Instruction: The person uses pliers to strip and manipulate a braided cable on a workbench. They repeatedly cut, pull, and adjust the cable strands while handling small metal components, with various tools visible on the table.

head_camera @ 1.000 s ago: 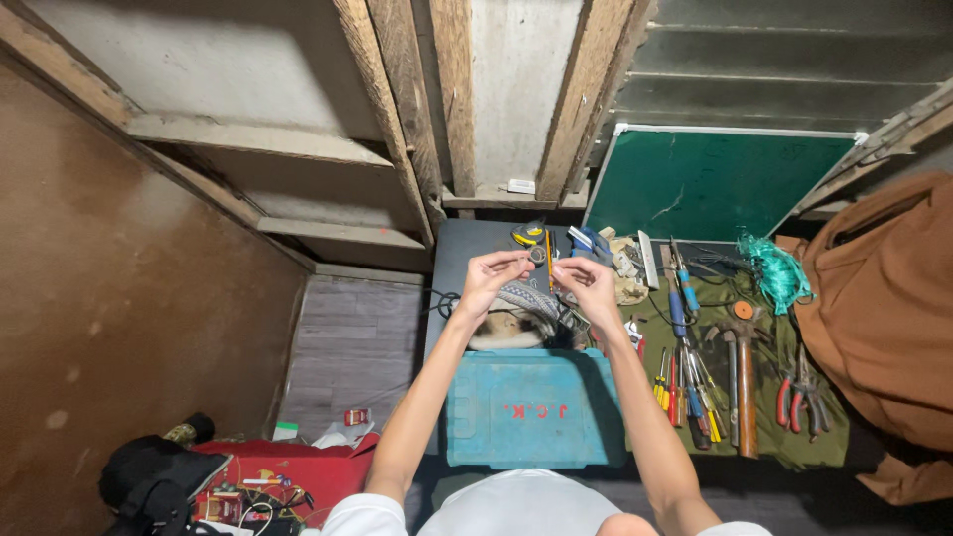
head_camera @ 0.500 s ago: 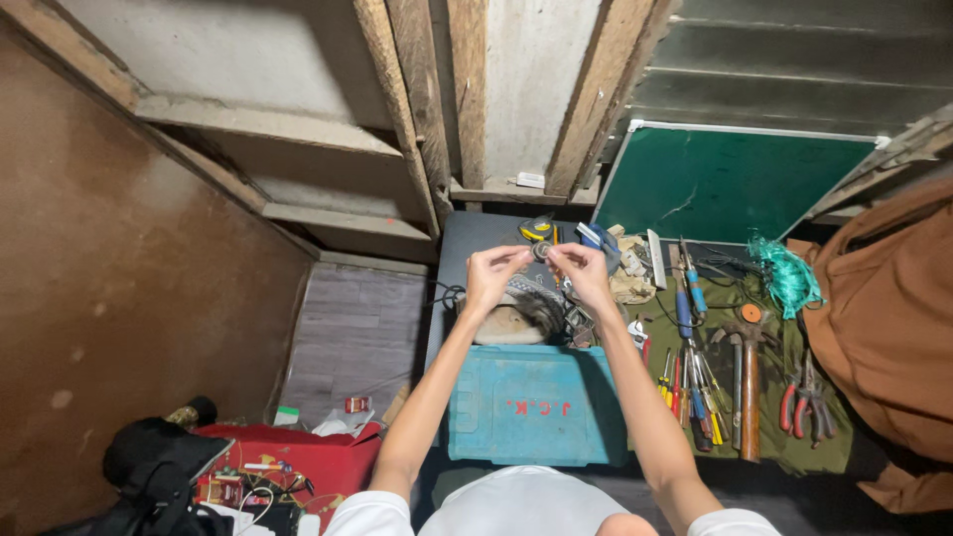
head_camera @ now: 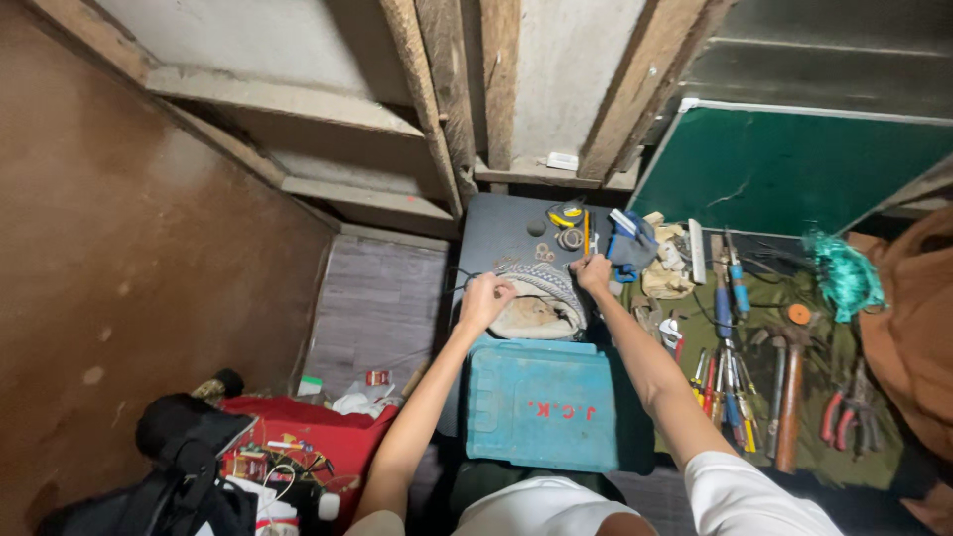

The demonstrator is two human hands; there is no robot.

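Note:
My left hand (head_camera: 484,298) rests closed on the left rim of a round tan object with a striped grey woven band (head_camera: 536,303), on a dark tabletop (head_camera: 501,233). At the band's upper right edge my right hand (head_camera: 594,272) is pinched, fingers closed on something small that I cannot make out. A teal plastic case (head_camera: 541,405) lies flat just below both hands, between my forearms.
Screwdrivers (head_camera: 730,382), a hammer (head_camera: 789,392) and red pliers (head_camera: 839,415) lie on a green cloth at right. A blue tool (head_camera: 627,248), tape rolls (head_camera: 568,238) and a yellow tape measure (head_camera: 566,213) sit behind the hands. A red box (head_camera: 308,437) and black bag (head_camera: 184,447) sit lower left.
Both hands have dropped and spread apart, from held together above the round object to its left and right edges. The camera view shifted slightly.

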